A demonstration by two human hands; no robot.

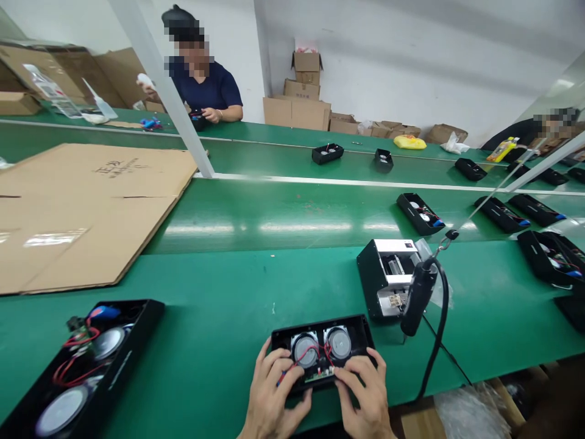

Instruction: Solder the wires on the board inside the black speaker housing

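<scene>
A black speaker case (362, 335) lies open side up on the green bench right in front of me. Two round silver speakers (339, 342) sit inside it, with red wires (327, 351) running to a small green circuit board (315, 376) along the near wall. My left hand (276, 390) grips the case's left end, its fingers reaching inside by the board. At the right end, my right hand (363, 390) closes on the near wall, its index fingertip at the board's white connector. What lies beneath the fingertips is partly hidden.
A second wired speaker case (132, 341) lies at left. Beyond my right hand stand a black-and-white machine (384, 280) and a hanging electric screwdriver (418, 299). Flat cardboard (91, 213) covers the left back. More cases (420, 213) sit on the belt; a co-worker (205, 85) sits opposite.
</scene>
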